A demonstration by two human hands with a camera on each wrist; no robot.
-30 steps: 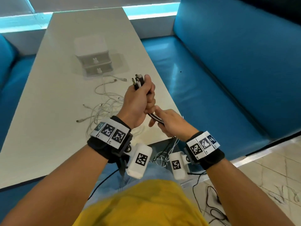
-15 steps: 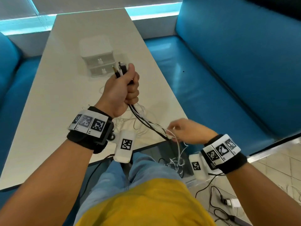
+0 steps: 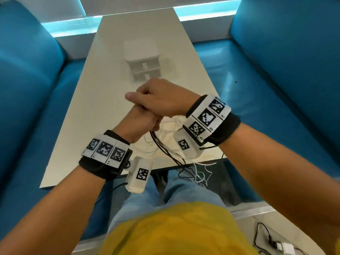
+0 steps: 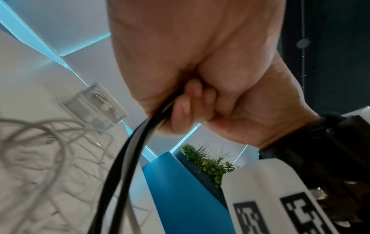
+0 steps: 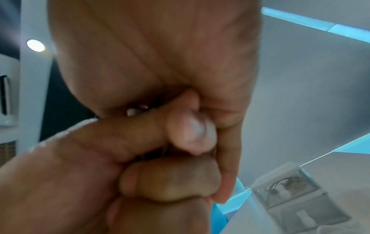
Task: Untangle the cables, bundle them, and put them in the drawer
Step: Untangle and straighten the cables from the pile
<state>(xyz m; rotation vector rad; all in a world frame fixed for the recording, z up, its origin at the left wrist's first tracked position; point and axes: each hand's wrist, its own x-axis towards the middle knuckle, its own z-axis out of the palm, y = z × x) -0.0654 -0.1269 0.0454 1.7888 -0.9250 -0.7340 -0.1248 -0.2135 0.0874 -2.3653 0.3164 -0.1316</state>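
My left hand (image 3: 145, 124) is a fist round a bundle of black and white cables (image 3: 161, 146) that trails off the table's near edge onto my lap. In the left wrist view the fingers (image 4: 190, 102) curl tightly round those cables (image 4: 128, 158). My right hand (image 3: 158, 96) lies over the top of the left fist, fingers curled down over the plug ends. A metal plug (image 5: 136, 110) shows between the right palm (image 5: 160, 63) and the left thumb. Loose white cables (image 3: 174, 122) lie tangled on the table under the hands. The small white drawer unit (image 3: 142, 61) stands beyond, both drawers shut.
The pale table (image 3: 103, 89) runs away from me between blue benches (image 3: 276, 89). The upper drawer (image 5: 290, 185) has a cable inside behind its clear front. A charger and black cable (image 3: 279, 245) lie on the floor at the lower right.
My right hand has left the trailing cables at the table edge and come up over the left fist. The left hand has drawn the bundle back toward me.
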